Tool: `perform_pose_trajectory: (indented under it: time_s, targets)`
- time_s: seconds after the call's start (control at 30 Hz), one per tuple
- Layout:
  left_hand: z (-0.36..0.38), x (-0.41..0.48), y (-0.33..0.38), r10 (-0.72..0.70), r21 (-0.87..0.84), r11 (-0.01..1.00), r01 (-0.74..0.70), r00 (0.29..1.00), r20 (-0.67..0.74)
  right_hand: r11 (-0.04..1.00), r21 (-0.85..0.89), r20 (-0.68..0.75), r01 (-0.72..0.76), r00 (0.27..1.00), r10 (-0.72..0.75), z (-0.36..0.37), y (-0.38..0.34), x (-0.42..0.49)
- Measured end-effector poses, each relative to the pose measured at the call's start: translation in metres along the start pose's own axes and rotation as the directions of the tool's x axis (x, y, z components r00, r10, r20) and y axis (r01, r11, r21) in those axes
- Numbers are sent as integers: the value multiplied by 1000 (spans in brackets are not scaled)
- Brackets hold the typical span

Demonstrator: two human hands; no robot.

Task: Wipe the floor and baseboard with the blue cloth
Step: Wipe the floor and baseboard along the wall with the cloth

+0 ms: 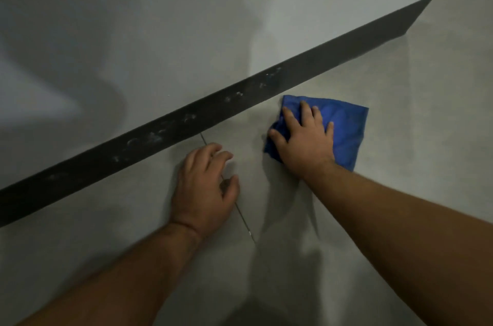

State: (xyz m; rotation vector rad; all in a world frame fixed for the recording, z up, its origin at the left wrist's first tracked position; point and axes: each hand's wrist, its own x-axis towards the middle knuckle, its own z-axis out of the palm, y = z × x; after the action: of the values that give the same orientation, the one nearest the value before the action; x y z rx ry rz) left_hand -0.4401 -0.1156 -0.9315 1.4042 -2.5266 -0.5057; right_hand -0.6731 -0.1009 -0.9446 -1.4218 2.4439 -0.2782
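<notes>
Under the right hand point(304, 138), fingers spread flat, the blue cloth point(344, 128) presses the floor point(400, 85); left hand point(205, 187) braces, loosely curled, empty. Advice: keep palm pressure even, work toward the smudged baseboard point(186, 122) just beyond the fingertips.

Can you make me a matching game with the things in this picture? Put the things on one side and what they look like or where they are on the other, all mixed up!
Things:
1. blue cloth
2. baseboard
3. left hand
4. right hand

Clues:
A. dark strip with pale smudges
B. pressing flat on the cloth
C. resting on the bare floor
D. lying on the floor under a hand

Pairs: 1-D, 2-A, 3-C, 4-B
</notes>
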Motion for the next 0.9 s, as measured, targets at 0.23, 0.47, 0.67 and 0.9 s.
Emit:
perform_pose_trajectory:
  time_s: [0.23, 0.47, 0.67, 0.9]
  targets:
    - [4, -21, -45, -44, 105, 994, 42, 999, 14, 935, -93, -11, 343, 938, -346, 4, 27, -32]
    - [8, -20, -48, 9, 164, 986, -9, 1000, 0, 990, -136, -165, -46, 986, 23, -13, 39, 55]
    - [8, -17, -49, -1, 189, 982, -6, 999, 36, 995, -80, -178, -58, 983, 43, 10, -25, 49]
    - [7, -18, -49, 5, 153, 988, -7, 1000, 16, 935, -115, -69, 336, 936, -345, 4, -2, 10]
